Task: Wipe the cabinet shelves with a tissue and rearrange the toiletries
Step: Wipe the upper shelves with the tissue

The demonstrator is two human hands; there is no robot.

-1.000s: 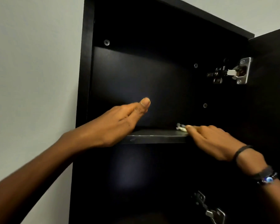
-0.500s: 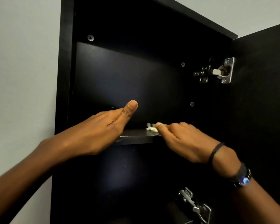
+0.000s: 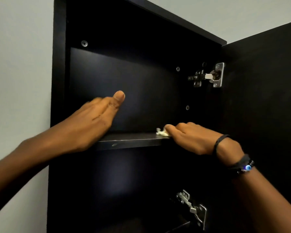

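On the right part of the shelf (image 3: pixel 133 140), close to its front edge, a small white tissue (image 3: pixel 161 132) was pressed down. It was pinched under the curled fingers of the right hand (image 3: pixel 193 139), so only a little bit of it was left sticking out past the fingertips. The left hand (image 3: pixel 91 121) was seen at the left end of the same shelf, well apart from the tissue. Its fingers were stretched out, its thumb was lifted up, and nothing was held in it. It was a bit blurred, so it could not be told if the shelf was touched by it.

The shelf was laid long from left to right. A bare stretch of it was seen to the left of the tissue, between the two hands. So the next wipe was judged best made sideways toward the left hand, and by the right hand, since the tissue was already held there.

The black cabinet (image 3: pixel 59 81) was found with its door (image 3: pixel 267 106) swung open on the right, hung on an upper hinge (image 3: pixel 210 76) and a lower hinge (image 3: pixel 193 207). No toiletries were seen above the shelf. The space below was too dark to be made out. The wiping was judged to be under way, and the rearranging not yet begun
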